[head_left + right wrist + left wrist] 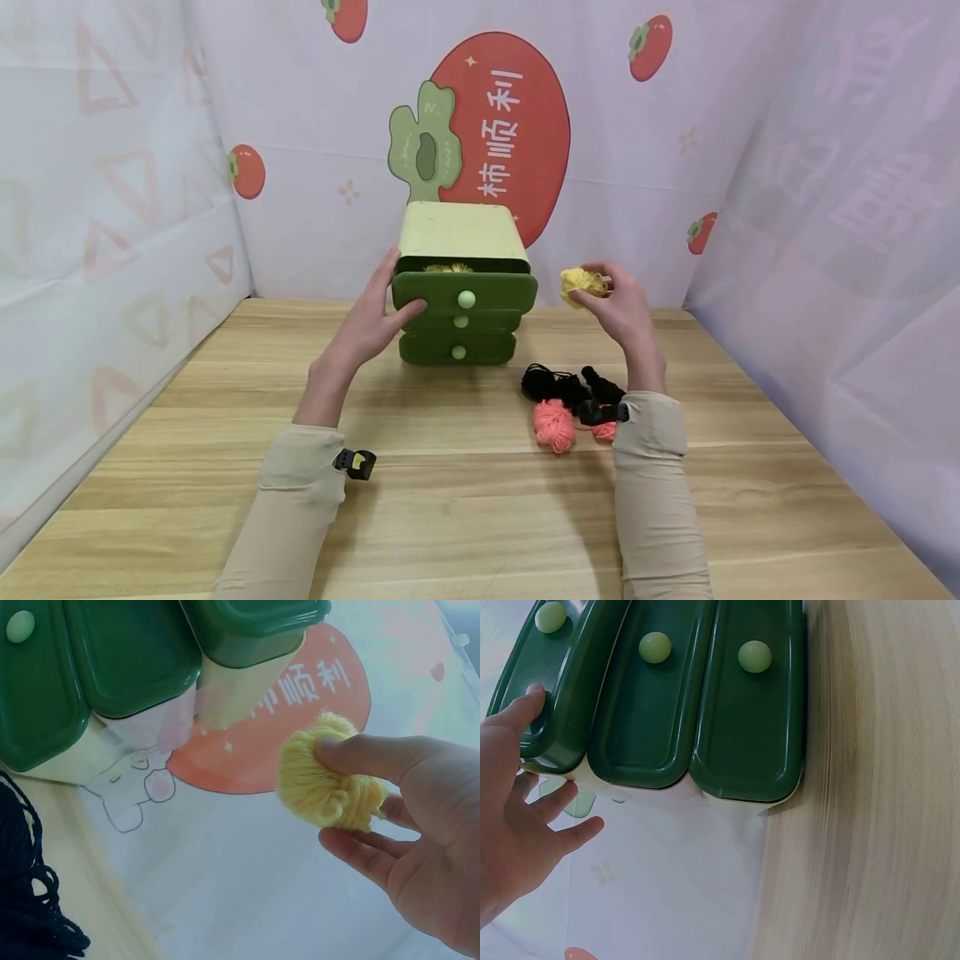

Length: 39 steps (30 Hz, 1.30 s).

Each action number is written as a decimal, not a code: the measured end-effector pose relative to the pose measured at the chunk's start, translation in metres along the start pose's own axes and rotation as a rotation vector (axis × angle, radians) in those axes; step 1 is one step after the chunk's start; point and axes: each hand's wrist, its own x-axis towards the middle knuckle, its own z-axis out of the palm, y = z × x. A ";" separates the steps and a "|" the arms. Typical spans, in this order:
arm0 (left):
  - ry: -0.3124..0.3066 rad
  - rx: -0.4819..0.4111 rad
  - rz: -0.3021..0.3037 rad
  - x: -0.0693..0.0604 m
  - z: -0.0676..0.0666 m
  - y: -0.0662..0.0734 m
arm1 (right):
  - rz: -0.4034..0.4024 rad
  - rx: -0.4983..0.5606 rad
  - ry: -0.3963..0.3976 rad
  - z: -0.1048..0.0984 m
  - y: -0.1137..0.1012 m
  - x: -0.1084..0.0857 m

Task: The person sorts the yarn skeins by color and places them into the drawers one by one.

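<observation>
My left hand (372,315) is at the left end of the top drawer (491,293) of a small cabinet (465,229). Its thumb lies on the green drawer front, and the other fingers reach behind the edge along the side. This drawer is pulled partly out, and yellow yarn (450,268) shows inside. To the right of the cabinet, my right hand (618,304) holds a yellow yarn ball (322,776) in the air, pinched between thumb and fingers. Both lower drawers, the middle one (649,712) and the bottom one (750,727), stand closed.
On the wooden table (465,508), right of the cabinet, lie black yarn (551,383) and a pink yarn ball (555,427). More black and pink yarn is partly hidden by the right wrist. A printed cloth (315,217) hangs behind, with cloth along both sides.
</observation>
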 end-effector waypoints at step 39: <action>-0.001 0.005 0.002 0.000 0.000 -0.001 | -0.322 0.189 0.299 0.045 -0.064 0.000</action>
